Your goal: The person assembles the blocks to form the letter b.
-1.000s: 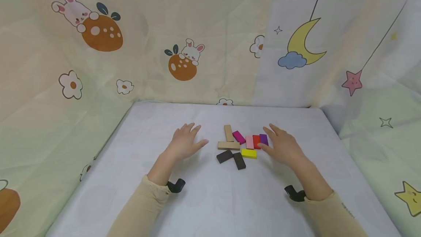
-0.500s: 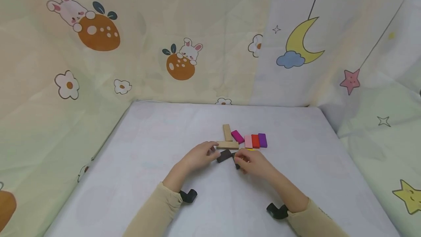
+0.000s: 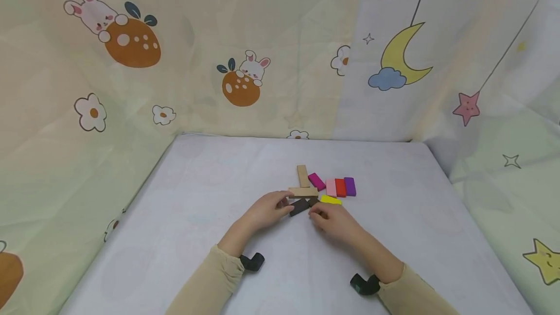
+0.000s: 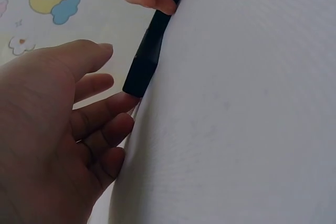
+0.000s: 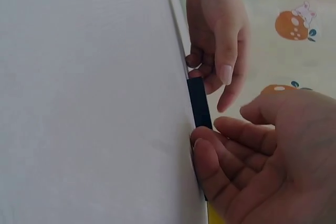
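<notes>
Two black wooden blocks lie end to end on the white table, a left black block (image 3: 299, 207) and a right black block (image 3: 312, 201). My left hand (image 3: 265, 212) is at the left block's outer end. In the left wrist view a fingertip touches that end of the black block (image 4: 142, 72), and the thumb stands apart from it. My right hand (image 3: 336, 220) covers part of the right block in the head view. Its bent fingertips (image 5: 205, 153) rest against the black row in the right wrist view, with the thumb away from the block.
Beyond the hands lie a flat tan block (image 3: 303, 192), an upright-lying tan block (image 3: 303, 176), and a magenta block (image 3: 317, 182). Pink (image 3: 331, 188), red (image 3: 340, 187) and purple (image 3: 350, 186) blocks sit side by side. A yellow block (image 3: 331, 200) lies near the right hand.
Both hands have come inward from the sides to the black blocks. The right black block has turned and shifted up toward the tan block, and the yellow block is slightly turned.
</notes>
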`<state>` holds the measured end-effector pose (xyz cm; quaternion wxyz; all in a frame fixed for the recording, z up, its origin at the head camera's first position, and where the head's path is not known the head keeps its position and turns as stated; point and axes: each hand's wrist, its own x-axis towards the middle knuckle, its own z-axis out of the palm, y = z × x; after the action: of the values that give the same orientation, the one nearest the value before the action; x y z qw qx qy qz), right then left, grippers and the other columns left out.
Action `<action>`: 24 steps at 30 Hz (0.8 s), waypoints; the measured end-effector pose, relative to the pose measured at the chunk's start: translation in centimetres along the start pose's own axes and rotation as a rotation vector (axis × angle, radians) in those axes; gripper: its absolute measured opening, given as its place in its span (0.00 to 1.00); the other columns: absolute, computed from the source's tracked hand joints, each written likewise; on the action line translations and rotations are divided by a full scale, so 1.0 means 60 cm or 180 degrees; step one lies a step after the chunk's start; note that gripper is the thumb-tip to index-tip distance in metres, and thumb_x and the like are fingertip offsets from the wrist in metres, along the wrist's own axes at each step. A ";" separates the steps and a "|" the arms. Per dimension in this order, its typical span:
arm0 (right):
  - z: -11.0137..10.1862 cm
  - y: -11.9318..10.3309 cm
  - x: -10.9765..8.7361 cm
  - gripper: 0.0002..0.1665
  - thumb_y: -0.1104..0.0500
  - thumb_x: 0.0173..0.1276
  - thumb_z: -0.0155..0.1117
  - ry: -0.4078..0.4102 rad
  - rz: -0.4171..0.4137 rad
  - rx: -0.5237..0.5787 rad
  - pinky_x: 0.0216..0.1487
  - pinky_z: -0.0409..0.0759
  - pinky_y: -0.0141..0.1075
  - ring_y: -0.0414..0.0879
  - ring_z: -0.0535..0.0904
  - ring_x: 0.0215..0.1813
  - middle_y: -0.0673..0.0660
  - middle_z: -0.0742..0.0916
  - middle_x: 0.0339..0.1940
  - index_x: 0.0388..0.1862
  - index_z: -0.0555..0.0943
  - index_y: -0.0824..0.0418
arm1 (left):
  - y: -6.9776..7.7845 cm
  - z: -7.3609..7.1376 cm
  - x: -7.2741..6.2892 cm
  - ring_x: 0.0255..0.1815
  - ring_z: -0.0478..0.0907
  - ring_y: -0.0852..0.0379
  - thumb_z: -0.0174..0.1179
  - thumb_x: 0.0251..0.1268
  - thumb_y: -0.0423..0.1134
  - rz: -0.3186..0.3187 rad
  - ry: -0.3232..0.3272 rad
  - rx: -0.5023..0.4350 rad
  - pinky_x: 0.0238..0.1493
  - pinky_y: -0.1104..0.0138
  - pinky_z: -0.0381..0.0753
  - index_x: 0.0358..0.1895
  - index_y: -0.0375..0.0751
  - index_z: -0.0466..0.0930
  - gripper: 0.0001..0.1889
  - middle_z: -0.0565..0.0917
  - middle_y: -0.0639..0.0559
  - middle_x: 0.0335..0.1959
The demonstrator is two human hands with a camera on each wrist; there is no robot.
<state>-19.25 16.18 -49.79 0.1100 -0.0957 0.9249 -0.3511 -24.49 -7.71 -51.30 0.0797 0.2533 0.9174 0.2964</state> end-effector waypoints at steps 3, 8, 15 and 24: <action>0.000 0.004 0.005 0.09 0.48 0.72 0.61 0.0175 0.0068 -0.0048 0.36 0.78 0.35 0.43 0.76 0.36 0.44 0.82 0.25 0.46 0.85 0.44 | -0.001 0.001 -0.001 0.43 0.77 0.63 0.55 0.72 0.55 0.0032 0.0013 0.0032 0.49 0.65 0.78 0.64 0.57 0.75 0.21 0.82 0.61 0.43; 0.001 0.006 0.011 0.10 0.50 0.71 0.62 0.0372 0.0095 -0.0142 0.44 0.82 0.38 0.42 0.77 0.41 0.44 0.86 0.35 0.47 0.86 0.46 | 0.001 0.000 -0.005 0.42 0.77 0.64 0.56 0.71 0.56 -0.0026 -0.0111 -0.0118 0.49 0.64 0.79 0.65 0.60 0.74 0.21 0.83 0.63 0.41; 0.005 0.003 0.009 0.17 0.50 0.68 0.66 0.0343 0.0049 -0.0233 0.51 0.85 0.42 0.42 0.81 0.46 0.45 0.86 0.47 0.55 0.83 0.45 | -0.006 0.002 -0.007 0.53 0.76 0.62 0.62 0.66 0.56 0.0279 -0.0268 -0.0020 0.60 0.62 0.76 0.68 0.58 0.71 0.29 0.82 0.62 0.50; 0.005 0.000 0.009 0.19 0.48 0.68 0.65 0.0217 -0.0076 -0.0327 0.57 0.83 0.47 0.44 0.79 0.55 0.44 0.85 0.53 0.57 0.81 0.40 | -0.022 0.013 0.004 0.66 0.69 0.56 0.67 0.57 0.62 0.0476 -0.0216 0.0581 0.71 0.59 0.68 0.74 0.57 0.64 0.42 0.75 0.56 0.63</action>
<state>-19.70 15.85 -50.04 0.0691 -0.1002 0.9438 -0.3075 -24.99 -8.12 -52.72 0.0651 0.3371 0.9159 0.2080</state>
